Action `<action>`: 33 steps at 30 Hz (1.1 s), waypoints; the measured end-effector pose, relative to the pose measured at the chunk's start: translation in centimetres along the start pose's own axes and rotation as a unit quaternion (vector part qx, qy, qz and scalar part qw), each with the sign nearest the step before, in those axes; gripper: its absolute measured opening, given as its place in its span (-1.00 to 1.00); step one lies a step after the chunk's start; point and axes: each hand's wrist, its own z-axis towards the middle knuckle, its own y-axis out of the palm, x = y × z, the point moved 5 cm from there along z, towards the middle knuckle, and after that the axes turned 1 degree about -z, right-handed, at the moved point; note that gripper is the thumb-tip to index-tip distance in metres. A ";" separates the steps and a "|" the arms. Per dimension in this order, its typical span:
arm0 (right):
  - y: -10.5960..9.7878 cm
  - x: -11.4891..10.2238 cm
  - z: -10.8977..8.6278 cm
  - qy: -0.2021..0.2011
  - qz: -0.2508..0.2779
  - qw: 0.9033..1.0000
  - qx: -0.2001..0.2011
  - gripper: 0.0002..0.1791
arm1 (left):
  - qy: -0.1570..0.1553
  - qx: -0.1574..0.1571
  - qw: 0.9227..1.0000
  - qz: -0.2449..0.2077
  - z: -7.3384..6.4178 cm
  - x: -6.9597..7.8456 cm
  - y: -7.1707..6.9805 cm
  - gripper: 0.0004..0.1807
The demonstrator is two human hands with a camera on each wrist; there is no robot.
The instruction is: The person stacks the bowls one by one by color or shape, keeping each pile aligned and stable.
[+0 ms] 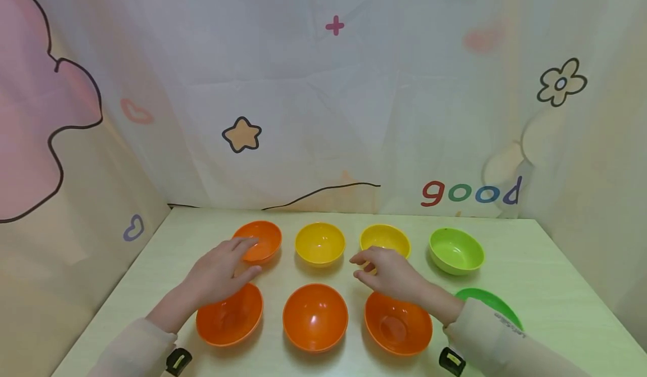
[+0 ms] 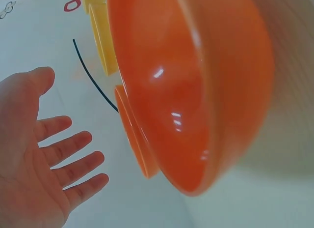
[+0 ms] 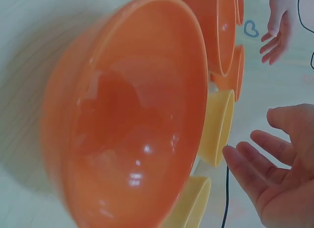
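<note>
My left hand hovers over the left side of the table, holding nothing. Its fingers spread toward the back-left orange bowl, above the front-left orange bowl. In the left wrist view, straight, parted fingers show beside the orange bowls. My right hand is over the front-right orange bowl, fingers loosely bent and empty. It partly hides the right yellow bowl behind it. Between the hands stand another yellow bowl and the middle orange bowl. All these bowls sit upright.
At the back right is a lime green bowl. A darker green bowl stands in front of it, partly covered by my right sleeve. A printed curtain closes off the pale table at the back and sides.
</note>
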 end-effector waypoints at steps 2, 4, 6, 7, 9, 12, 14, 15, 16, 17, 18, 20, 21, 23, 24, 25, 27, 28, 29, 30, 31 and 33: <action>0.3 -0.1 0.1 0.006 0.006 1.000 -0.009 -0.79 | -0.009 -0.003 1.000 0.000 -0.2 -0.4 0.1 -0.36; 0.6 -0.3 0.2 0.011 0.014 1.000 -0.018 -0.79 | -0.019 -0.007 1.000 0.000 -0.4 -0.8 0.2 -0.37; 0.8 -0.5 0.4 0.015 0.021 0.999 -0.026 -0.78 | -0.027 -0.009 1.000 0.000 -0.6 -1.2 0.2 -0.39; 0.9 -0.6 0.4 0.018 0.023 0.999 -0.030 -0.78 | -0.030 -0.009 0.999 0.000 -0.7 -1.4 0.2 -0.40; 1.0 -0.7 0.6 0.022 0.030 0.999 -0.039 -0.78 | -0.032 -0.007 0.999 0.000 -0.9 -1.7 0.2 -0.44; 1.3 -0.9 0.8 0.026 0.035 0.998 -0.049 -0.77 | -0.035 -0.005 0.999 -0.003 -1.1 -2.2 0.2 -0.49; 1.5 -1.0 0.8 0.029 0.041 0.997 -0.051 -0.77 | -0.039 -0.007 0.999 -0.005 -1.2 -2.6 0.3 -0.52; 1.5 -1.0 0.9 0.032 0.044 0.997 -0.054 -0.77 | -0.043 -0.010 0.999 -0.007 -1.2 -2.7 0.3 -0.54; 1.6 -0.9 0.9 0.039 0.050 0.996 -0.056 -0.77 | -0.048 -0.013 0.999 -0.012 -1.2 -2.9 0.3 -0.55; 1.7 -0.9 0.9 0.046 0.057 0.996 -0.059 -0.77 | -0.052 -0.018 0.998 -0.017 -1.3 -3.1 0.4 -0.57; 1.8 -0.9 1.0 0.055 0.064 0.994 -0.063 -0.77 | -0.058 -0.022 0.998 -0.022 -1.3 -3.2 0.4 -0.59; 2.1 -0.8 1.0 0.071 0.079 0.992 -0.071 -0.76 | -0.066 -0.032 0.997 -0.032 -1.4 -3.5 0.4 -0.63; 2.2 -0.8 1.0 0.080 0.087 0.990 -0.076 -0.76 | -0.069 -0.038 0.996 -0.038 -1.4 -3.6 0.4 -0.64; 2.4 -0.8 1.0 0.093 0.100 0.987 -0.083 -0.75 | -0.074 -0.048 0.995 -0.044 -1.5 -3.8 0.5 -0.66; 2.5 -0.8 1.0 0.098 0.106 0.986 -0.085 -0.75 | -0.077 -0.052 0.995 -0.047 -1.6 -3.9 0.5 -0.67; 2.6 -0.8 1.1 0.103 0.112 0.984 -0.088 -0.75 | -0.079 -0.056 0.994 -0.049 -1.6 -4.0 0.6 -0.68; 2.8 -0.8 1.1 0.111 0.122 0.982 -0.094 -0.74 | -0.087 -0.065 0.993 -0.055 -1.7 -4.3 0.7 -0.69; 2.9 -0.8 1.1 0.115 0.126 0.981 -0.097 -0.74 | -0.092 -0.069 0.992 -0.058 -1.7 -4.4 0.7 -0.70; 2.9 -0.9 1.1 0.117 0.131 0.979 -0.100 -0.74 | -0.096 -0.073 0.991 -0.062 -1.7 -4.4 0.7 -0.71; 3.0 -0.9 1.1 0.119 0.135 0.978 -0.103 -0.74 | -0.098 -0.076 0.990 -0.065 -1.7 -4.5 0.8 -0.72; 3.1 -0.9 1.1 0.119 0.137 0.978 -0.106 -0.73 | -0.100 -0.080 0.989 -0.069 -1.8 -4.6 0.9 -0.73; 3.2 -1.0 1.1 0.122 0.144 0.976 -0.111 -0.73 | -0.103 -0.086 0.988 -0.077 -1.8 -4.7 0.9 -0.74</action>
